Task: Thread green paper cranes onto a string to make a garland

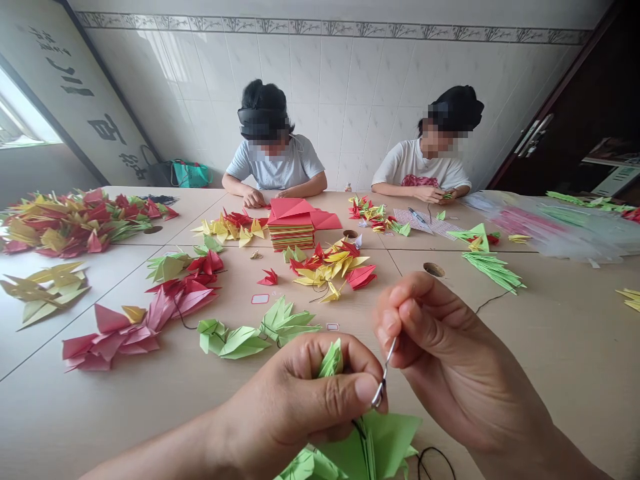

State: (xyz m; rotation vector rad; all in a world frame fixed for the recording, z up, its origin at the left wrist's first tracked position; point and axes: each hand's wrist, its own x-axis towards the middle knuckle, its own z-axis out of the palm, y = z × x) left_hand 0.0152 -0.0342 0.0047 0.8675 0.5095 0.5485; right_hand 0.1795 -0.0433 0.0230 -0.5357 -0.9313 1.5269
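My left hand (325,390) is closed around a folded green paper piece (332,360), whose pleated tip pokes up between thumb and fingers. More green folded paper (375,443) hangs below that hand, with black thread running along it. A thin metal wire (389,363) with a looped lower end slants between the hands. My right hand (430,333) pinches its upper end. Black thread is caught at the loop, which touches my left thumb and fingertip. A curl of black thread (435,455) lies below on the right.
Strung paper cranes in pink and red (145,317), green (260,333), and yellow and red (330,267) lie ahead. Beyond are a stack of coloured paper (291,230), a crane heap (75,223), plastic bags (560,227) and a table hole (434,269). Two people sit opposite, hands on the table.
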